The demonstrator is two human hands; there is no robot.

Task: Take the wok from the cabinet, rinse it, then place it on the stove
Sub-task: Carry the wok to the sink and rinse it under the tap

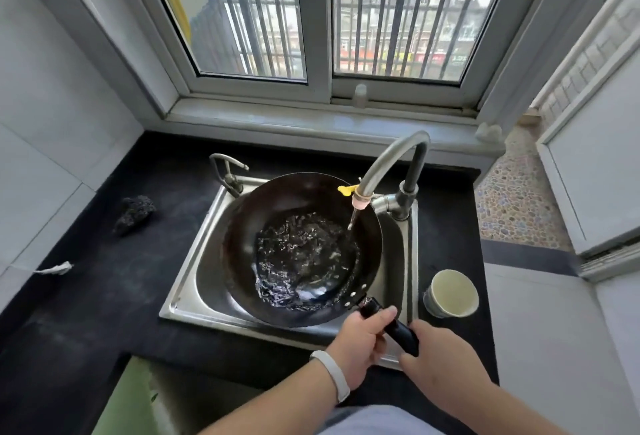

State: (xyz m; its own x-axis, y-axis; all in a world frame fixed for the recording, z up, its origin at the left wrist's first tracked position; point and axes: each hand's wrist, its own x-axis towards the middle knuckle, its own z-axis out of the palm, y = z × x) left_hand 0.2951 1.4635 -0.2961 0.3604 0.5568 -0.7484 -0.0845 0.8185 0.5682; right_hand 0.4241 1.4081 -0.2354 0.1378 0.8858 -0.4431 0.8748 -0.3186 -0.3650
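A black round wok (242,244) rests in the steel sink (188,291), tilted slightly toward me, with water pooled and rippling in its bottom. The curved grey faucet (388,157) pours a thin stream into the wok's right side. Both hands hold the wok's black handle (403,332) at the sink's near right corner. My left hand (360,341), with a white wristband, is wrapped around the part nearer the wok. My right hand (440,358) grips the handle's end.
A dark scouring pad (133,215) and a white scrap (55,268) lie on the black counter left of the sink. A pale cup (450,292) stands right of the sink. A second small tap (227,171) is at the sink's back left. A window runs behind.
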